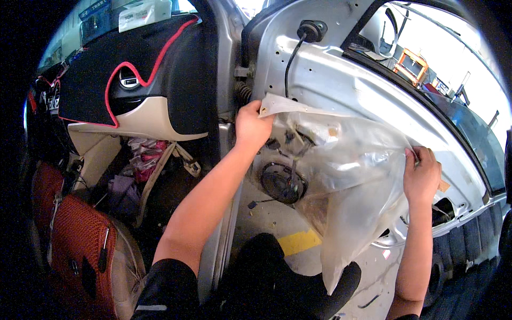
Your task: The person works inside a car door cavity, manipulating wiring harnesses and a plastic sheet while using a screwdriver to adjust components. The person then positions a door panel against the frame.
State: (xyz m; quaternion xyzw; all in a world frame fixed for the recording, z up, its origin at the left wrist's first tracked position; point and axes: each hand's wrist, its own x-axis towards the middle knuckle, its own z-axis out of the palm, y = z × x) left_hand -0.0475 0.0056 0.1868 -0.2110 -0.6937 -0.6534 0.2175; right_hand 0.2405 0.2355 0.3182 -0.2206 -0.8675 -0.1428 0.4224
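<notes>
A cloudy, see-through plastic sheet point(354, 170) hangs in front of the bare inner side of a silver car door point(325, 69). My left hand point(253, 125) pinches its upper left corner, close to the door's hinge edge. Farther right, my right hand point(423, 173) grips the sheet's right edge between thumb and fingers. The sheet sags in folds between them, and its lower tip dangles over my knee. Left of the sheet, a round black speaker point(284, 181) shows in the door, partly covered by the plastic. Loose wiring behind the sheet looks blurred.
A black speaker-like part with a cable point(312, 31) sits high on the door. To the left are the dashboard point(144, 64) with red trim and a red-brown seat point(85, 250). A yellow floor stripe point(298, 242) runs below. An orange frame point(410, 66) stands beyond the window.
</notes>
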